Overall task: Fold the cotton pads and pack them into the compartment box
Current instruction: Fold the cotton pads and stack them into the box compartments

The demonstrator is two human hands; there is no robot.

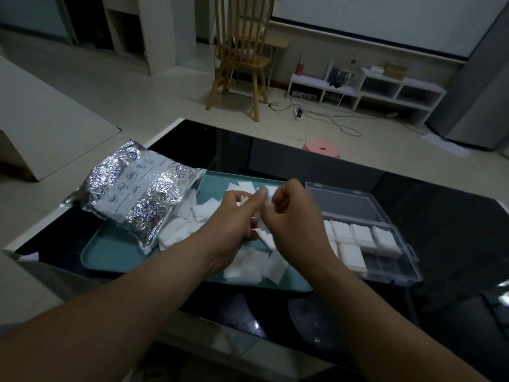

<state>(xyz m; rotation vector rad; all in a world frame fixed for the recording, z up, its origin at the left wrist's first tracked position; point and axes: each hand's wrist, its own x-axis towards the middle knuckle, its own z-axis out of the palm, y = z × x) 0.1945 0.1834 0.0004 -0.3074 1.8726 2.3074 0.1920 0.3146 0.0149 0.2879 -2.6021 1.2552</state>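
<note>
Fingers (256, 198) of left hand (234, 216) and right hand (292, 213) were pinched on one cotton pad (261, 230) above the tray (110, 252), beside the compartment box (385, 260); edges were best aligned before creasing.

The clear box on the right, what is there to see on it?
The compartment box is clear plastic, shallow, rectangular, its hinged lid lying open flat behind it. Dividers form cells; several hold folded white cotton pads, a front one looks empty. It sits on the dark glossy table, right of the teal tray.

Pinched cotton pad (261, 232) mostly covered; box's (396, 272) left compartments hidden.
</note>
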